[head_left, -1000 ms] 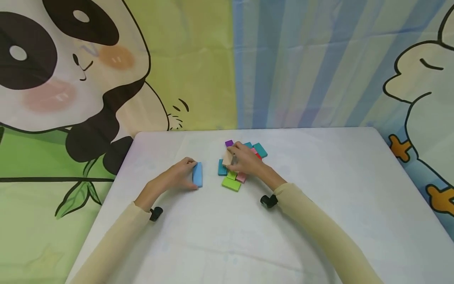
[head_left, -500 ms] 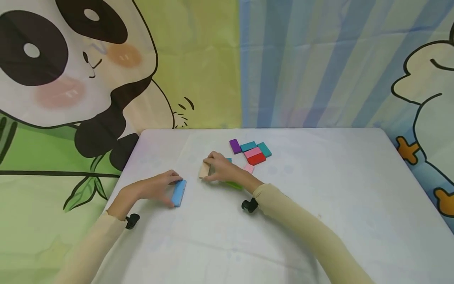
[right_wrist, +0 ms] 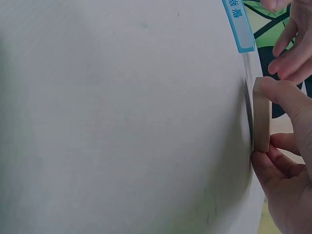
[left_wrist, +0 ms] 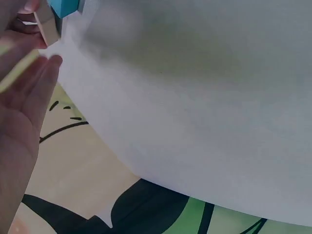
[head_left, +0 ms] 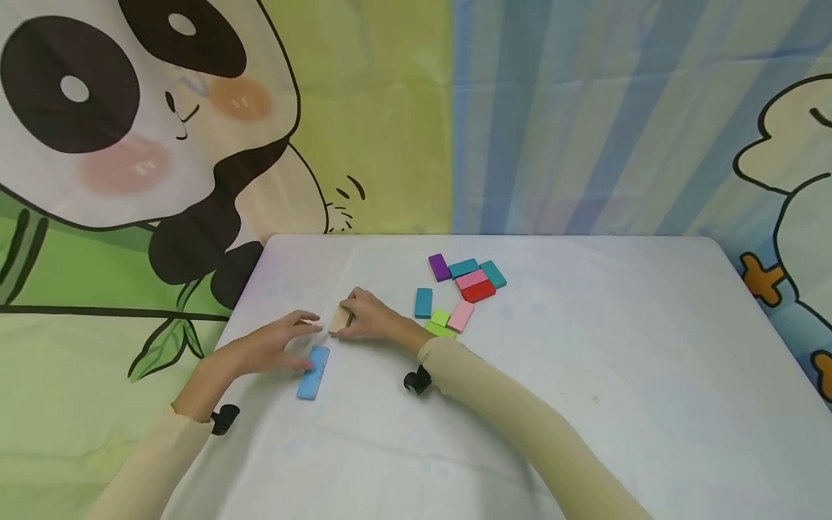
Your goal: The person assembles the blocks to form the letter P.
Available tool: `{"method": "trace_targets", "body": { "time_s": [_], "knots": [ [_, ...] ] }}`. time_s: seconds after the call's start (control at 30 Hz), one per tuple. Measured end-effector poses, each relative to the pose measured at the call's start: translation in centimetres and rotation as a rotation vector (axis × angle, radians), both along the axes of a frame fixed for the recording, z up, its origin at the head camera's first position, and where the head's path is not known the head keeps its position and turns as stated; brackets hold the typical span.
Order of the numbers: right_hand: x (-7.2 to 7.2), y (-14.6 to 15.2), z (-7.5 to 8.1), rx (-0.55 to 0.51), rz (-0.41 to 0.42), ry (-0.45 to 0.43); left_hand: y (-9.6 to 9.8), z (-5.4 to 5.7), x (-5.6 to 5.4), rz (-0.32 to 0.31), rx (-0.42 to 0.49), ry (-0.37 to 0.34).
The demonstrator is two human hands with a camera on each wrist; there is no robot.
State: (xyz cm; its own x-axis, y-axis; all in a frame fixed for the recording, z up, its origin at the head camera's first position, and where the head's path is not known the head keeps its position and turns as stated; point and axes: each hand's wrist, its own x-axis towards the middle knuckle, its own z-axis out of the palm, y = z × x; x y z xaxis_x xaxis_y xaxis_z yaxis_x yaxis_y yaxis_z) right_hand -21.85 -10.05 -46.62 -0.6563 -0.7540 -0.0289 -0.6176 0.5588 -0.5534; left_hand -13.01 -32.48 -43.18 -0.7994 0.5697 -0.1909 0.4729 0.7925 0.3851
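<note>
My right hand (head_left: 367,318) pinches a plain wooden block (head_left: 341,318), thumb and fingers at its ends, at the table's left side. The right wrist view shows the wooden block (right_wrist: 262,115) on edge at the table surface. My left hand (head_left: 269,345) is spread just left of it, fingers stretched out. Its thumb is at the upper left of a light blue block (head_left: 313,373); whether they touch I cannot tell. Printed characters mark the blue block (right_wrist: 239,22) in the right wrist view. Out beyond the fingers of my left hand (left_wrist: 24,105), the wooden block (left_wrist: 47,24) shows.
Flat blocks lie right of the hands: teal (head_left: 423,302), lime green (head_left: 440,318), pink (head_left: 461,315) and red (head_left: 479,291). Behind them is a purple block (head_left: 439,267). The white table (head_left: 617,347) backs onto a cartoon-printed cloth (head_left: 377,108).
My right hand has carried the wooden block leftward from the colored blocks. The blue block has gone left and nearer the front edge; my left hand has loosened from it.
</note>
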Motion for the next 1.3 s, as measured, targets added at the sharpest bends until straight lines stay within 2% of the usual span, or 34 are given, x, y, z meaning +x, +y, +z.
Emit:
{"method": "trace_targets", "body": {
  "time_s": [0.1,0.2,0.33,0.5,0.63,0.9,1.3],
  "knots": [
    [0.2,-0.3,-0.2,-0.005,0.005,0.008,0.2,-0.3,0.8,-0.025,-0.003,-0.027],
    [0.5,-0.7,-0.1,-0.008,0.034,0.016,0.3,-0.6,1.7,-0.05,-0.029,0.006],
    [0.9,-1.2,0.0,0.011,0.064,0.042,0.5,-0.2,2.7,-0.042,-0.073,0.048],
    [1.1,-1.3,0.1,0.036,0.052,0.064,0.7,-0.1,3.7,-0.051,-0.089,0.027],
    [1.0,-1.3,0.2,0.038,0.051,0.066,0.5,-0.2,3.6,-0.048,-0.054,0.017],
    [1.3,-1.5,-0.2,0.008,0.06,0.076,0.1,-0.1,3.4,0.002,-0.026,-0.06],
    [1.9,-1.7,-0.6,0.036,0.064,0.134,-0.4,-0.3,3.4,-0.031,-0.056,-0.019]
  ]
}}
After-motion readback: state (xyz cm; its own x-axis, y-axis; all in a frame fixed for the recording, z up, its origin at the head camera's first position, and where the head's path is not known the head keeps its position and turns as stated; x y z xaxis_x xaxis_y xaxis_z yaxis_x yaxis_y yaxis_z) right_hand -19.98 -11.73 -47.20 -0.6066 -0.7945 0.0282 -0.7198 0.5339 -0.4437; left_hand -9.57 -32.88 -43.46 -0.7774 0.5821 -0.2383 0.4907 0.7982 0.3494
